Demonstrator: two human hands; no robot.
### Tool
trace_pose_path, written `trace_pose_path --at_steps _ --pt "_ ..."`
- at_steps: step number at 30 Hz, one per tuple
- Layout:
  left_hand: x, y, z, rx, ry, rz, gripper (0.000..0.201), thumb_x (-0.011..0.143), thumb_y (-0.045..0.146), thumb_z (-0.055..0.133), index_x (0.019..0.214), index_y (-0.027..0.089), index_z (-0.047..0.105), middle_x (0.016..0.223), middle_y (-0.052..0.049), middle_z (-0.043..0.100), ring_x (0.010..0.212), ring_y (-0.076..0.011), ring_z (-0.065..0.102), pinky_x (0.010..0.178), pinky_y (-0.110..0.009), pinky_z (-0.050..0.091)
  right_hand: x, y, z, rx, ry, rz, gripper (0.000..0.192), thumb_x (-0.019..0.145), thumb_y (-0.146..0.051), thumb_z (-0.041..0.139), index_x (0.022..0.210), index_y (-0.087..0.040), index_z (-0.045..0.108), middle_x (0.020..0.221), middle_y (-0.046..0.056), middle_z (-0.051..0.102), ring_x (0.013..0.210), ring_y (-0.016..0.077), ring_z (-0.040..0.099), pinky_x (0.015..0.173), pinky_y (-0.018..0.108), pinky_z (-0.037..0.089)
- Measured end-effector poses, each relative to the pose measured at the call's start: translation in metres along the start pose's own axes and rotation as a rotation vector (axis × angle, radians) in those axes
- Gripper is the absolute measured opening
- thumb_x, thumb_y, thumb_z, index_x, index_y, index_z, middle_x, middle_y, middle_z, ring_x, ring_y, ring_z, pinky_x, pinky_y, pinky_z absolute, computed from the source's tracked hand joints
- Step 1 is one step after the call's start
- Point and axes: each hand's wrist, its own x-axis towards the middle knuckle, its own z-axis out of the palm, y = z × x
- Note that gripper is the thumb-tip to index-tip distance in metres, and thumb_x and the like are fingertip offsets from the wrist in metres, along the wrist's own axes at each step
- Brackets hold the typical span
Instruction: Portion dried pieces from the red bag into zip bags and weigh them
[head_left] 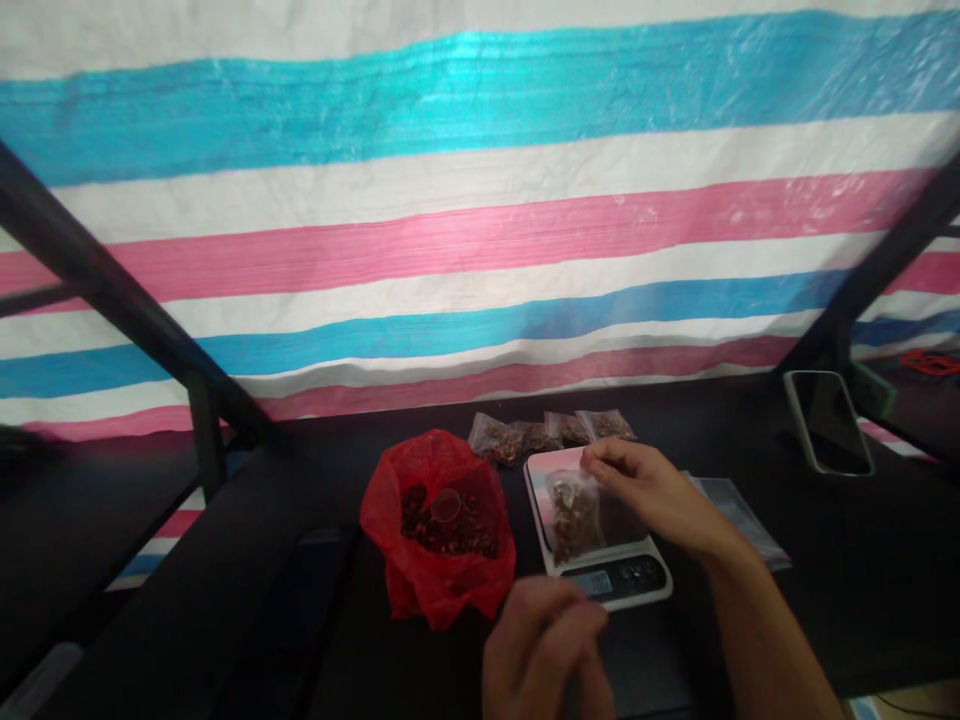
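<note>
Seemingly at the weighing step: checking a small filled bag (pixel 575 520) on a white scale (pixel 660 588), with a lit display (pixel 598 583) too blurred to read for certain. Judging by the row of four filled bags (pixel 570 430) behind, quite likely portioning out bag after bag. As a next move, calling for a careful look at the reading without pressing on the load, then, depending on the figure, for adding or removing a little, or for lifting the small filled bag off by its upper edge. Resting on the scale's platform, toward the left side, with contents settled low and clear plastic above; so placed just below and left of the fingertips of the right hand (pixel 660 490). With thumb and forefinger drawn close together at the upper corner, apparently touching the plastic; impossible to tell a firm pinch from a light brush. In front of the scale, see the left hand (pixel 547 650), curled and blurred, apart from the small filled bag; showing nothing in its grasp, but cannot tell for sure. To the left, note a red plastic bag (pixel 442 590), open, with brownish pieces (pixel 476 535) and a clear round cup (pixel 445 505) inside. Beyond the right wrist, find flat clear bags (pixel 739 510).
</note>
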Motion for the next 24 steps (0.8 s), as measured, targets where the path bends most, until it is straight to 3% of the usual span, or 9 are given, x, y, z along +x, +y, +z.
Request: trace_pose_path --at_steps 1,3,5,7,11,15,20,24 --pt "0.006 -0.004 -0.004 -0.002 0.025 -0.133 0.018 0.103 0.020 0.057 0.114 0.026 0.070 0.106 -0.007 0.078 0.096 -0.0191 0.077 0.084 -0.030 0.062 -0.002 -0.009 0.003 0.045 -0.044 -0.035 0.031 0.095 -0.048 0.066 0.083 -0.020 0.071 0.081 0.002 0.071 0.078 0.0187 0.063 0.073 0.029 0.049" --pt "0.019 -0.012 -0.012 -0.033 0.007 -0.421 0.034 0.102 0.036 0.066 0.134 0.024 0.066 0.132 -0.012 0.074 0.118 -0.0248 0.073 0.098 -0.038 0.062 -0.005 -0.026 0.011 0.118 -0.103 -0.087 0.031 0.096 -0.047 0.070 0.081 -0.020 0.071 0.080 0.001 0.069 0.077 0.0169 0.061 0.072 0.027 0.048" --pt "0.030 -0.021 -0.017 -0.136 -0.114 -0.649 0.044 0.102 0.050 0.065 0.135 0.022 0.068 0.135 -0.012 0.074 0.120 -0.0267 0.073 0.101 -0.039 0.062 -0.005 -0.038 0.022 0.202 -0.142 -0.099 0.031 0.095 -0.049 0.073 0.082 -0.021 0.071 0.078 0.000 0.068 0.074 0.0155 0.060 0.068 0.026 0.047" --pt "0.039 -0.028 -0.021 -0.222 -0.215 -0.761 0.046 0.104 0.059 0.057 0.123 0.021 0.075 0.127 -0.012 0.079 0.117 -0.0271 0.076 0.101 -0.039 0.062 -0.003 -0.042 0.036 0.298 -0.145 -0.082 0.030 0.092 -0.050 0.077 0.085 -0.022 0.072 0.079 0.000 0.068 0.073 0.0150 0.060 0.066 0.026 0.047" --pt "0.048 -0.039 -0.025 -0.215 -0.179 -0.802 0.054 0.105 0.066 0.049 0.114 0.022 0.078 0.120 -0.011 0.082 0.112 -0.0267 0.077 0.103 -0.039 0.061 0.006 -0.038 0.061 0.484 -0.076 -0.049 0.029 0.083 -0.043 0.087 0.097 -0.024 0.071 0.087 0.000 0.071 0.080 0.0169 0.066 0.073 0.028 0.053" --pt "0.050 -0.047 -0.027 -0.224 -0.165 -0.783 0.052 0.106 0.065 0.049 0.117 0.023 0.078 0.120 -0.009 0.082 0.110 -0.0249 0.078 0.099 -0.035 0.062 0.012 -0.034 0.077 0.466 -0.015 -0.064 0.019 0.082 -0.029 0.082 0.095 -0.024 0.069 0.084 -0.002 0.068 0.079 0.0154 0.063 0.073 0.027 0.051" --pt "0.051 -0.047 -0.031 -0.220 -0.155 -0.780 0.050 0.106 0.062 0.050 0.111 0.021 0.079 0.113 -0.009 0.082 0.099 -0.0232 0.078 0.088 -0.031 0.063 0.014 -0.035 0.085 0.478 0.059 -0.143 0.013 0.081 -0.022 0.075 0.086 -0.025 0.063 0.076 -0.004 0.058 0.069 0.0138 0.052 0.064 0.025 0.043" --pt "0.066 -0.040 -0.028 -0.218 -0.124 -0.729 0.048 0.104 0.061 0.055 0.107 0.020 0.078 0.107 -0.009 0.082 0.096 -0.0236 0.078 0.086 -0.031 0.062 0.014 -0.036 0.086 0.512 0.080 -0.165 0.012 0.082 -0.022 0.073 0.086 -0.025 0.062 0.078 -0.004 0.057 0.069 0.0137 0.053 0.063 0.025 0.043"
